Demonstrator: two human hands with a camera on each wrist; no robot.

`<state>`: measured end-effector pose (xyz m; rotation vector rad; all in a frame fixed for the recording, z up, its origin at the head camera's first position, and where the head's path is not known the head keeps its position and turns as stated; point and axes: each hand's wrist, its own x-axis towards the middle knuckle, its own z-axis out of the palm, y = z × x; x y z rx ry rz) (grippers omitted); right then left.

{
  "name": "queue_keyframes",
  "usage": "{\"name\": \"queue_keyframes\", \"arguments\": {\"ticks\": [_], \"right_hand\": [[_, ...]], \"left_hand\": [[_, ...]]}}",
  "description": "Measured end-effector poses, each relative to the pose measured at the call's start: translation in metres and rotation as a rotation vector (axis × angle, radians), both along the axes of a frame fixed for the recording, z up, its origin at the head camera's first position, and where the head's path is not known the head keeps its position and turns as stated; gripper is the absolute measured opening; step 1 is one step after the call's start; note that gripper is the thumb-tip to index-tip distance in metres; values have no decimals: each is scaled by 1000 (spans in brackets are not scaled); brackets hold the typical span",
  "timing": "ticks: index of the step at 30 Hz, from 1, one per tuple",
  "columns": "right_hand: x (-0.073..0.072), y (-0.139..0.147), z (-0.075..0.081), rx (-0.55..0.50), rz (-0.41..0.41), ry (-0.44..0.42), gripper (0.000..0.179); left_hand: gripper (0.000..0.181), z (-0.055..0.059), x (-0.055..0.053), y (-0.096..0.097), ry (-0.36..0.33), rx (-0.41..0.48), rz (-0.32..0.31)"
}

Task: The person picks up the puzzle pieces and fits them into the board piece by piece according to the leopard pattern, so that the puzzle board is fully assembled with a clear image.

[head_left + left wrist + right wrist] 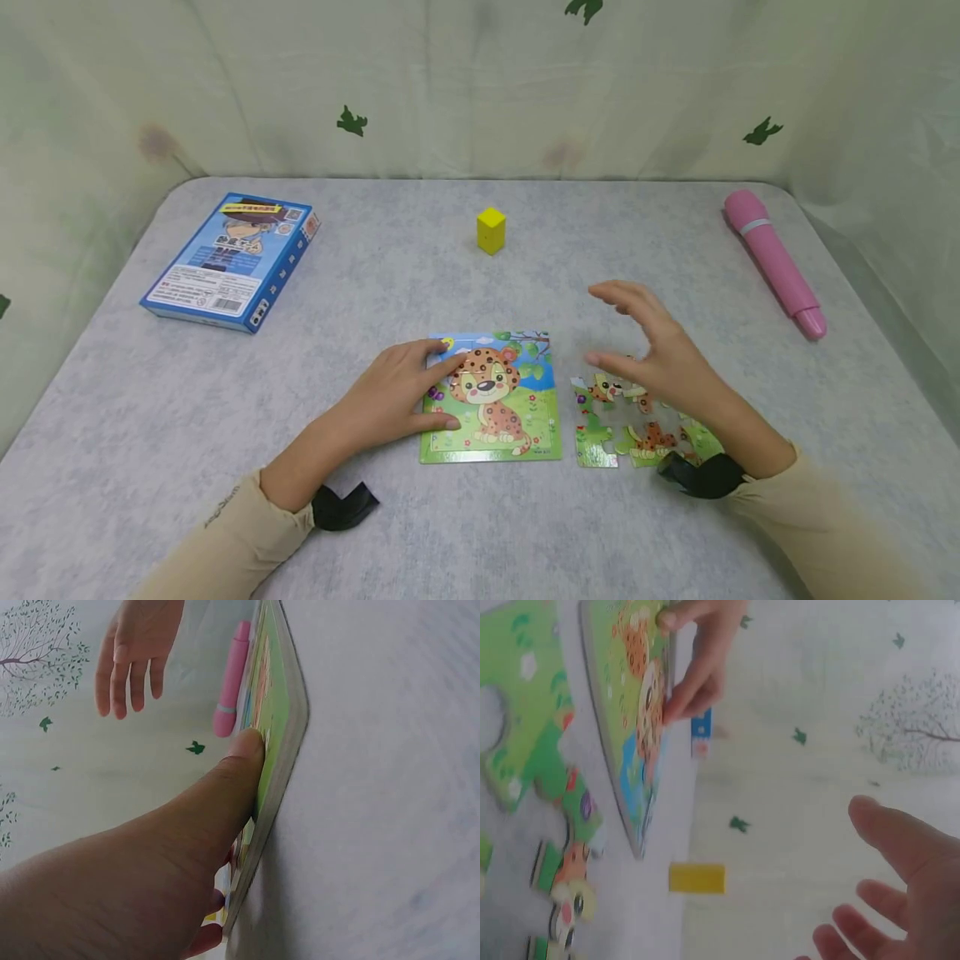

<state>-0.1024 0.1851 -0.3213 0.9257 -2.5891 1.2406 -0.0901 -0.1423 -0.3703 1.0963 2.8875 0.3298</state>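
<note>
A square puzzle board [498,417] with a spotted leopard cub picture lies flat in front of me. My left hand [382,392] rests on its left side, thumb and fingers spread over the surface. In the left wrist view the thumb [244,754] presses on the board's top near the edge. Loose leopard puzzle pieces [597,450] lie just right of the board, partly covered by my right hand and wrist. Raised over them, my right hand [667,358] holds nothing, its thumb and fingers apart. In the right wrist view some pieces [529,697] show close up.
A yellow block [491,232] stands behind the board. At the back left lies a blue box [228,262], and a pink pen-shaped object [776,262] lies at the right. A pale curtain [480,92] hangs behind the table.
</note>
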Motion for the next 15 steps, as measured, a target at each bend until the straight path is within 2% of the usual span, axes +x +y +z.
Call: {"name": "queue_keyframes", "arguments": {"ticks": [3,7,10,15], "right_hand": [[0,23,-1,6,-64,46,72],[1,50,-9,41,-157,15,73],[1,67,-19,63,-220,-63,69],[-1,86,-34,78,-287,-259,64]], "left_hand": [[76,0,0,0,2,1,3],[76,-1,0,0,2,3,5],[76,-1,1,0,-1,3,6],[76,-1,0,0,-5,0,12]]}}
